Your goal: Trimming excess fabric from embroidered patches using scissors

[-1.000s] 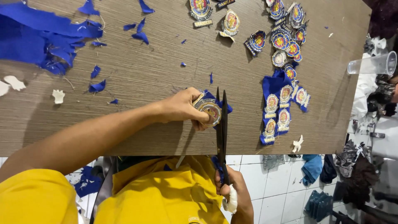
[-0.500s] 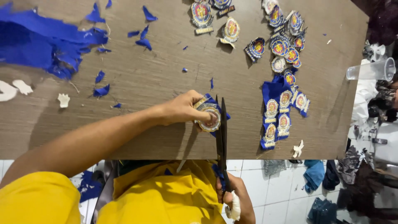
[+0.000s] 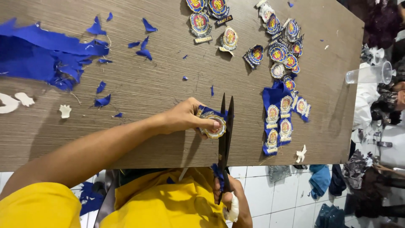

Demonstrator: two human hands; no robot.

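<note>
Two hands busy: left hand [image 3: 185, 118] pinches round patch [image 3: 213, 124] at table [image 3: 168, 84] edge; right hand [image 3: 228, 198] clenched on scissors [image 3: 225, 139], blades slightly parted, long axis pointing away from body, patch just left of blades.

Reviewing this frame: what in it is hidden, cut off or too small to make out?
- Right hand, head view: scissor handles cover most fingers, and a white wrap hides one.
- Held patch: left hand covers its near side, so the cut line is unseen.
- Blue fabric scraps: cut off by the left edge.
- Clear plastic cup: contents cannot be told.
- Finished patches: designs too small.
</note>
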